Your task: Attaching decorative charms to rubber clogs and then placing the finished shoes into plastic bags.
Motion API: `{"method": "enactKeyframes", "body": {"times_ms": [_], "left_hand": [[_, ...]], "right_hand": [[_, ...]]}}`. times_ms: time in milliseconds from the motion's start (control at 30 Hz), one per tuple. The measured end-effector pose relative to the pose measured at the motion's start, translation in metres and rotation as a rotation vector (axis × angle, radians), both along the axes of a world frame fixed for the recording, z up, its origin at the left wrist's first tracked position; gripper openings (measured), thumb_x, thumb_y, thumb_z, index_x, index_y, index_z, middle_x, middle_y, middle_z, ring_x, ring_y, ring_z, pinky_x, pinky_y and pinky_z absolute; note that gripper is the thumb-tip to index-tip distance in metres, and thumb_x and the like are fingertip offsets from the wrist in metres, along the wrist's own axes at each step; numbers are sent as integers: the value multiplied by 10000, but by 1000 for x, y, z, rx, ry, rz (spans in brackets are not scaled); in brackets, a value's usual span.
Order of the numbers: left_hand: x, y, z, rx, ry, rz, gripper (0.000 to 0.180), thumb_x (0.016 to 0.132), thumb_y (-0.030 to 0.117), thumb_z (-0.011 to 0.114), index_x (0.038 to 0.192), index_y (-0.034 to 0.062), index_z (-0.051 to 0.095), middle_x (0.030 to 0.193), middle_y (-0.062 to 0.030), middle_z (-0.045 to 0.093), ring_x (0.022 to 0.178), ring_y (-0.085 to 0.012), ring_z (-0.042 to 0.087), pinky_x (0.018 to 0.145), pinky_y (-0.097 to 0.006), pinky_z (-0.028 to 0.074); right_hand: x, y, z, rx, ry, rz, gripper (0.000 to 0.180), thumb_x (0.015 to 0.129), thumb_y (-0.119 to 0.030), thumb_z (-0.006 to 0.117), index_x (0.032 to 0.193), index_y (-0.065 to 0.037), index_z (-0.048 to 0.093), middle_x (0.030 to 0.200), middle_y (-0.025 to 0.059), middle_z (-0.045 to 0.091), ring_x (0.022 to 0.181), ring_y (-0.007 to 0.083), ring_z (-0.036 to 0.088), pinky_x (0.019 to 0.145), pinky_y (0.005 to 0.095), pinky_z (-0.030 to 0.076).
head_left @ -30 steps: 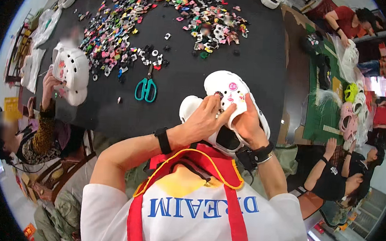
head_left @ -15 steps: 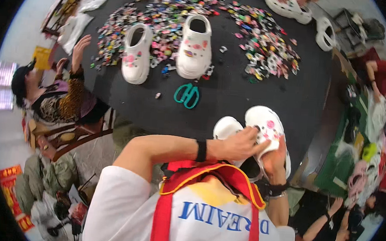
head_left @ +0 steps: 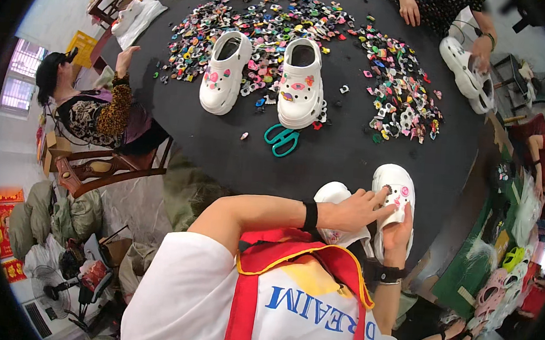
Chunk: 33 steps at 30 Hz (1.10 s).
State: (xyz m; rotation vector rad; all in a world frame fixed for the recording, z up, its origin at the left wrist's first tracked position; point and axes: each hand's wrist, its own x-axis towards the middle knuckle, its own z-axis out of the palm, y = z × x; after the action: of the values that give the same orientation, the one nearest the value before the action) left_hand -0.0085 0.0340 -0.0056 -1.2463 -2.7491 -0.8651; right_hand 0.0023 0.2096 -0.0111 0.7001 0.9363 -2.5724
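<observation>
A white clog (head_left: 393, 177) with pink charms leans upright near the table's front edge. My right hand (head_left: 398, 229) is closed around its side from below. The fingertips of my left hand (head_left: 357, 210) press against a small dark charm (head_left: 387, 189) on the clog's upper. A second white clog (head_left: 330, 192) lies just left of it, partly hidden under my left hand and forearm. Farther off, two white clogs with colourful charms, one at left (head_left: 221, 89) and one at right (head_left: 300, 104), stand side by side. Teal-handled scissors (head_left: 281, 140) lie in front of them.
Loose colourful charms (head_left: 267, 18) are heaped across the dark table (head_left: 235, 161), with another heap (head_left: 406, 110) at right. A co-worker's hand (head_left: 481, 53) holds a white clog (head_left: 463, 68) at the far right. Another person (head_left: 93, 110) sits at left beside a wooden chair (head_left: 105, 174).
The view has shifted, so the table things appear farther right. My left fingers stay at the clog's upper, now more stretched out. The far co-worker's hand has moved onto the clog at right.
</observation>
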Motion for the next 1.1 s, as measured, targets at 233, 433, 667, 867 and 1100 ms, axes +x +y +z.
{"method": "enactKeyframes", "body": {"times_ms": [233,433,667,867,1100], "left_hand": [[-8,-35,-9,-101,-153,52,566,720,176,581,1246,92,390,1217,-178,427,1063,-324,451,841,-451,353],[-8,-54,-20,-148,-440,67,568,761,424,567,1219,107,454,1154,-138,485,1075,-334,442,816,-467,396],[-11,-44,-17,100,-415,280,578,719,370,643,1159,67,421,1146,-187,446,1073,-332,427,818,-452,366],[-19,-22,-5,196,106,351,486,721,328,634,1142,146,475,1159,-172,425,1086,-343,402,860,-462,319],[-42,-29,-30,-45,-124,178,385,767,424,516,1128,291,538,1253,-96,418,1158,-379,336,804,-620,357]], "right_hand": [[-6,5,-19,155,-82,-58,470,906,-342,446,1260,-36,395,1226,120,484,1095,244,488,917,381,402],[0,5,-19,98,-18,-43,443,889,-285,507,1238,-29,414,1209,119,501,1084,239,502,924,381,403],[4,-9,-21,119,-50,137,336,897,-174,475,1191,-11,457,1144,113,541,1038,229,531,908,368,422],[0,-15,-30,77,-89,297,272,899,-170,461,1130,-31,500,1090,92,564,986,200,552,846,347,443],[19,10,-26,141,134,430,355,901,-128,447,1237,-20,408,1198,97,483,1056,196,494,931,346,379]]}}
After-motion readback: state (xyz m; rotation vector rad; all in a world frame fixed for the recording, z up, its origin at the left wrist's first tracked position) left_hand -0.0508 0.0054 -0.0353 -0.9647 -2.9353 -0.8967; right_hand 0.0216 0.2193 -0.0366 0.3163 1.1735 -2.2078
